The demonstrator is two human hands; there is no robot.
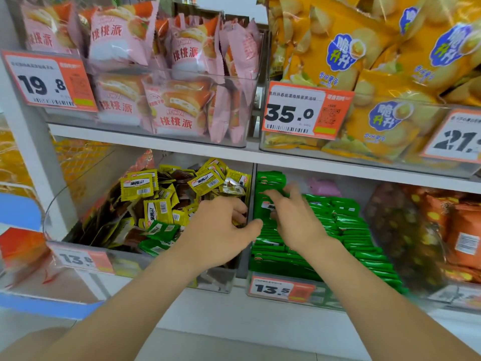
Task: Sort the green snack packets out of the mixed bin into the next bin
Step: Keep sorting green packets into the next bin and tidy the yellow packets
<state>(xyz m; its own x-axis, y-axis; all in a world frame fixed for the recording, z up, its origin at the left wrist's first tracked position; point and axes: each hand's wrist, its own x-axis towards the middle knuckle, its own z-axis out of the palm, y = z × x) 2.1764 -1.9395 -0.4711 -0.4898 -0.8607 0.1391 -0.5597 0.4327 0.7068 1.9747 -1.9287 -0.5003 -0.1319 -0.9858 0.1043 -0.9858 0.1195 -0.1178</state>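
Two bare forearms reach over a white shelf (234, 306). The left hand (221, 230) dips into the mixed bin (130, 264) at its right wall, fingers curled downward; whether they hold anything cannot be told. The right hand (294, 220), blurred, lies over the next bin (328, 298) with its fingers on the green rows (351, 230); its grip cannot be told. A few loose green packets (158, 235) lie at the front of the mixed bin, among yellow packets (138, 187) and brown ones. Both clear bins carry orange price tags (282, 289). On the upper shelf (156, 138) stand bins of pink pastry packs (177, 110) and yellow crisp bags (338, 48).
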